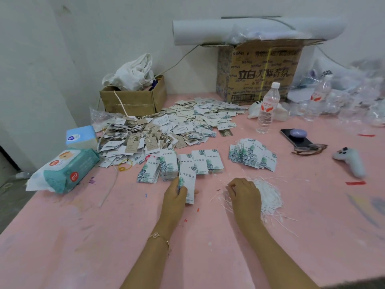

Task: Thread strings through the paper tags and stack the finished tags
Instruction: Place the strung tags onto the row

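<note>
Head view, looking down over the pink table [83, 236]: the left hand [175, 195] is up front at the centre, thumb and fingers [180, 189] curled round the lower left edge of a slim stack of leaf-print tags [188, 182]. The stack rises out of the grip, its top end pointing away toward the rows of stacked tags [193, 163] just beyond. A thin bracelet [159, 236] sits on that wrist. Over to the right, the right hand [244, 197] lies palm down on the pile of white strings [270, 199], its fingers bent with the tips at the pile's left edge; whether 1 string is actually pinched, I cannot tell. The 2 hands are apart, and the held tags are not touching the strings. Further back, a fanned pile of tags [252, 157] lies right of the rows, and a big loose heap of tags [177, 124] spreads across the middle. A water bottle [267, 109], a phone [295, 138] and a pack of wet wipes [66, 170] lie round the edges.
</note>
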A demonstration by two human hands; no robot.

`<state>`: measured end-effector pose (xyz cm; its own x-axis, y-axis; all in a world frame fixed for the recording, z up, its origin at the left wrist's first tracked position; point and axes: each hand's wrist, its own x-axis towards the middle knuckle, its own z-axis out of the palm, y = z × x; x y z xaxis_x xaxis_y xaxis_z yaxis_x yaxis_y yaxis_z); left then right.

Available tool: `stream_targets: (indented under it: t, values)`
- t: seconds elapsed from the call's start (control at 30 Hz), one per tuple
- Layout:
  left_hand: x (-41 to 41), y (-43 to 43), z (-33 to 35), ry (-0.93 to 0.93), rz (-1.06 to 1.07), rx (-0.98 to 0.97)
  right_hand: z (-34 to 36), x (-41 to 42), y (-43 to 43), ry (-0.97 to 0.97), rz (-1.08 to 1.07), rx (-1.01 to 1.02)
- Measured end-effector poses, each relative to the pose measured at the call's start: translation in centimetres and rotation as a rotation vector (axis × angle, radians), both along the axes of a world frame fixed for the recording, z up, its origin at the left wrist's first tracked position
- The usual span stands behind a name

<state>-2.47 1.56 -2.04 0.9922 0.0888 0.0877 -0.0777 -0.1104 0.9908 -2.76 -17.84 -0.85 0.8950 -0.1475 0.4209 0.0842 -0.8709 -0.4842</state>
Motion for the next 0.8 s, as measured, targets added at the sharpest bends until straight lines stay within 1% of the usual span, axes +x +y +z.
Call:
stream_targets:
  t: [0.1,0.2,0.4,0.53,0.7,0.8]
  values:
    - [0.0,0.1,-0.2,-0.009,0.056,-0.008,0.0,-0.2,-0.1,-0.086,0.024,0.040]
    - [0.3,0.2,-0.3,-0.015,0.108,-0.023,-0.4,-0.1,-0.3,-0.188,0.029,0.132]
    - [0.1,0.0,0.3,-0.031,0.124,-0.014,-0.3,0.2,-0.7,-0.199,0.029,0.316]
    - [0.0,0.0,0.2,-0.019,0.125,-0.054,1.0,0.1,-1.0,-0.193,0.157,0.453]
    - [0.2,0.0,0.6,-0.035,0.124,-0.120,4.6,1.2,-0.4,-0.227,0.315,0.472]
    - [-0.2,0.0,0.9,-0.098,0.111,-0.161,6.1,1.8,0.6,-0.256,0.382,0.437]
